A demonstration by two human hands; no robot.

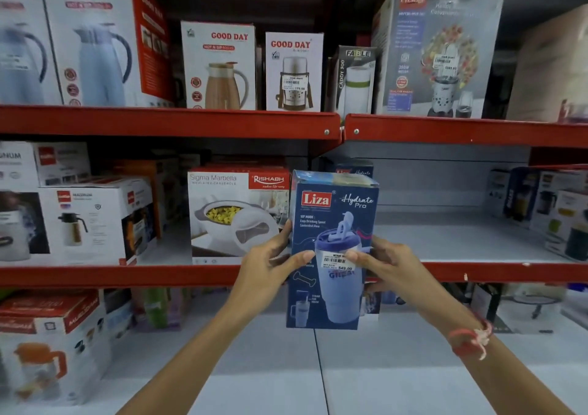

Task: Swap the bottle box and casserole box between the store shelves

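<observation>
A tall dark blue bottle box [331,211] marked "Liza Hydrate Pro" hangs upright in the air in front of the middle shelf's red edge. My left hand [270,262] grips its left side and my right hand [385,262] grips its right side, thumbs on the front. Just left of it, the white casserole box [232,217] marked "Sigma Marbella" stands on the middle shelf. My left fingers lie close to the casserole box's right edge. Another blue box [356,169] shows behind the held one.
The red-edged upper shelf [171,122] carries flask boxes and a blender box [439,55]. On the middle shelf [461,239] flask boxes [92,220] stand at left and more boxes at far right. The bottom shelf holds jug boxes [51,344] at left.
</observation>
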